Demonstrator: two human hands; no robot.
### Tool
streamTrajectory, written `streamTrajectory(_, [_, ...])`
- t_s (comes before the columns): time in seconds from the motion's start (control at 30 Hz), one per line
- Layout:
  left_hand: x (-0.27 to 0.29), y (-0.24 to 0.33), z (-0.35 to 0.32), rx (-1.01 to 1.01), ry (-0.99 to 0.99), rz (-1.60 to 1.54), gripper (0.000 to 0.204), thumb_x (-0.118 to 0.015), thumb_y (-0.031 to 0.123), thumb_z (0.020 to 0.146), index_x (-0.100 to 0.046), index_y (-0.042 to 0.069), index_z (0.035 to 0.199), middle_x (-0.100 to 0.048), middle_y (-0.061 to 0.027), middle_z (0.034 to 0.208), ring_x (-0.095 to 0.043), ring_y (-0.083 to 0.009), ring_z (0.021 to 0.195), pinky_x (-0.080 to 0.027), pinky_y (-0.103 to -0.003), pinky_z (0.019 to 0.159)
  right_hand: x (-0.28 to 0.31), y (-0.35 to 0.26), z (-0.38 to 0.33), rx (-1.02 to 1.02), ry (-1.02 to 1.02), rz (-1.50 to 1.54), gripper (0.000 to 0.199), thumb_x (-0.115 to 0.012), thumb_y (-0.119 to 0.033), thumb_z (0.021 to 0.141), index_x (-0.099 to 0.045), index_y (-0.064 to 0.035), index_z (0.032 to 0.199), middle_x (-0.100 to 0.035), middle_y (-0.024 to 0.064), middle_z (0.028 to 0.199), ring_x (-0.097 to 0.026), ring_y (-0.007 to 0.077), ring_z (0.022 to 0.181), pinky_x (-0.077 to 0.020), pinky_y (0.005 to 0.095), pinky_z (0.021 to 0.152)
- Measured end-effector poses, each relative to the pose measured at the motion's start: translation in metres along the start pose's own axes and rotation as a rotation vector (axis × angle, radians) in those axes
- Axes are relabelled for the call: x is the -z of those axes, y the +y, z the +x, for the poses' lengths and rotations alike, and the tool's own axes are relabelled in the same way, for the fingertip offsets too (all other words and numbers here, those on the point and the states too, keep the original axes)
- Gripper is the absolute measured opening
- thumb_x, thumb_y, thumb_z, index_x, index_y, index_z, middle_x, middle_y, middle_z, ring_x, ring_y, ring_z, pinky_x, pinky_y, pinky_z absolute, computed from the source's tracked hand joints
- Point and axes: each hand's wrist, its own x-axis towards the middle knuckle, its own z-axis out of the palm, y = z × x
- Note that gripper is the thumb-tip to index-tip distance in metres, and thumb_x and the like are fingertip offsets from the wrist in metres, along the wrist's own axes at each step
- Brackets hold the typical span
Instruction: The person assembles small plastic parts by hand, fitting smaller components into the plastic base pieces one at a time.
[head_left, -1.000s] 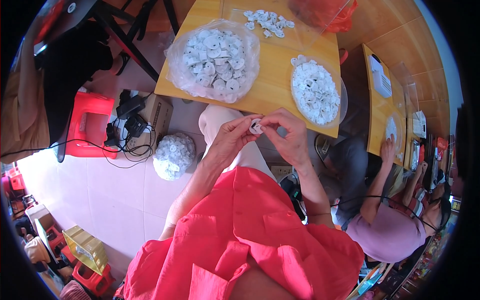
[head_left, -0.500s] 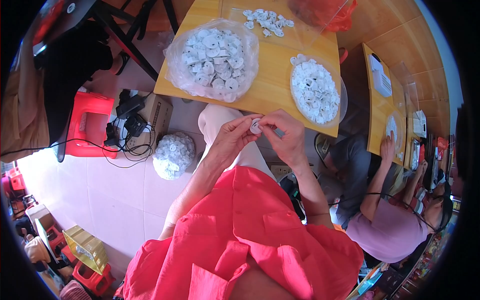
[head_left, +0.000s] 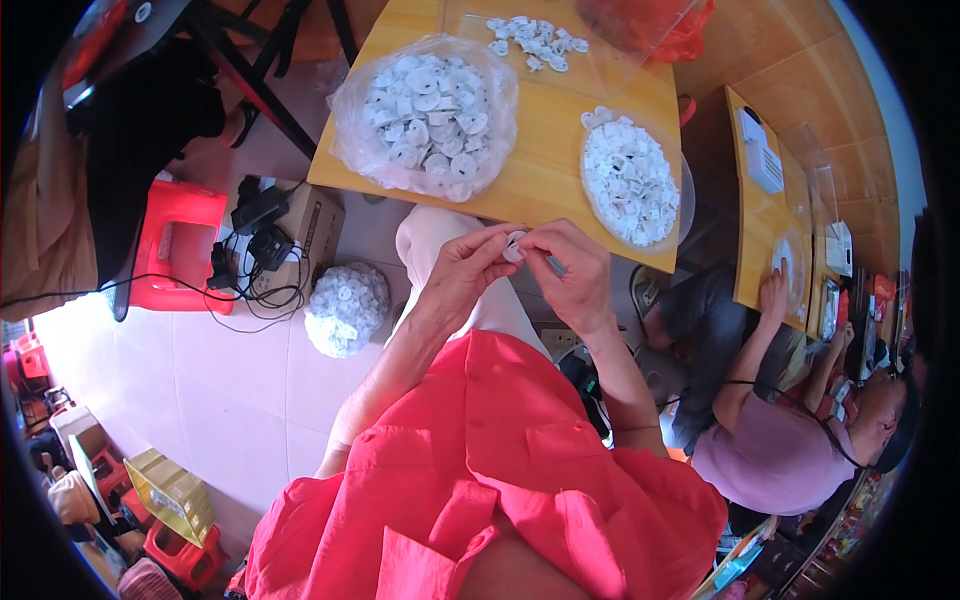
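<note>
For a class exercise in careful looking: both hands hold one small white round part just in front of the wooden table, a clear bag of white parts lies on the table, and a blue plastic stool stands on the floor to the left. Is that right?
Not quite. The head view shows the stool is red, not blue. The rest stands: left hand and right hand hold the small white round part before the wooden table, with the clear bag of white parts on it.

Small white round disc part (head_left: 514, 246), pinched between fingertips of both hands, held in air just off the near edge of the yellow-wood desk (head_left: 545, 165), above the lap. Sits roughly flat-face toward the camera, mostly covered by fingers, detail too small to tell. Thin grey metal tool (head_left: 556, 266) sticks out of the right hand, angled down-right, tip end near the disc.
</note>
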Motion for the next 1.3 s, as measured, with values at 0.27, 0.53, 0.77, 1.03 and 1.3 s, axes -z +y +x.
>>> streamTrajectory(0.27, [0.001,0.001,-0.001,-0.001,-0.006,0.011,0.028,-0.051,0.019,0.093,-0.058,0.002,0.115,-0.062,-0.0048,0.096,-0.058,-0.0093,0.084,-0.049,-0.023,0.080,-0.003,0.006,-0.001,0.085,0.010,-0.041,0.018,-0.066,0.010,0.068,-0.063,-0.0003,0.082,-0.061,0.0096,0.078,-0.062,0.0226,0.069,-0.0488,0.0278,0.060])
streamTrajectory(0.53, [0.006,-0.005,0.000,-0.003,0.009,0.020,0.028,-0.051,0.017,0.093,-0.058,0.001,0.114,-0.062,-0.0052,0.098,-0.059,-0.0101,0.084,-0.050,-0.025,0.079,-0.006,0.007,-0.005,0.086,-0.028,-0.065,0.016,-0.066,0.007,0.069,-0.062,-0.0010,0.082,-0.061,0.0101,0.080,-0.062,0.0244,0.070,-0.0490,0.0296,0.061])
streamTrajectory(0.77, [-0.005,-0.002,0.001,-0.121,0.008,0.186,0.023,-0.054,0.011,0.090,-0.060,0.000,0.109,-0.062,-0.0067,0.100,-0.060,-0.0129,0.088,-0.051,-0.027,0.080,-0.019,0.010,-0.010,0.154,0.105,-0.211,0.018,-0.066,0.006,0.069,-0.060,-0.0020,0.083,-0.060,0.0102,0.078,-0.061,0.0257,0.069,-0.0483,0.0313,0.060])
streamTrajectory(1.03, [0.006,-0.008,0.003,-0.167,0.063,0.231,0.019,-0.057,0.010,0.088,-0.061,0.000,0.104,-0.061,-0.0066,0.100,-0.060,-0.0144,0.088,-0.052,-0.028,0.078,-0.022,0.008,-0.017,-0.265,0.110,0.120,0.018,-0.064,0.003,0.075,-0.058,-0.0012,0.091,-0.059,0.0092,0.081,-0.060,0.0160,0.070,-0.0471,0.0252,0.061])
streamTrajectory(1.3, [0.001,-0.010,0.003,-0.238,0.112,0.348,0.015,-0.059,0.005,0.085,-0.064,-0.002,0.098,-0.050,-0.0063,0.098,-0.060,-0.0170,0.086,-0.054,-0.028,0.078,-0.031,0.015,-0.026,-0.476,0.130,0.212,0.013,-0.065,-0.004,0.078,-0.059,0.0009,0.089,-0.062,0.0059,0.073,-0.058,0.0092,0.067,-0.0455,0.0218,0.058])
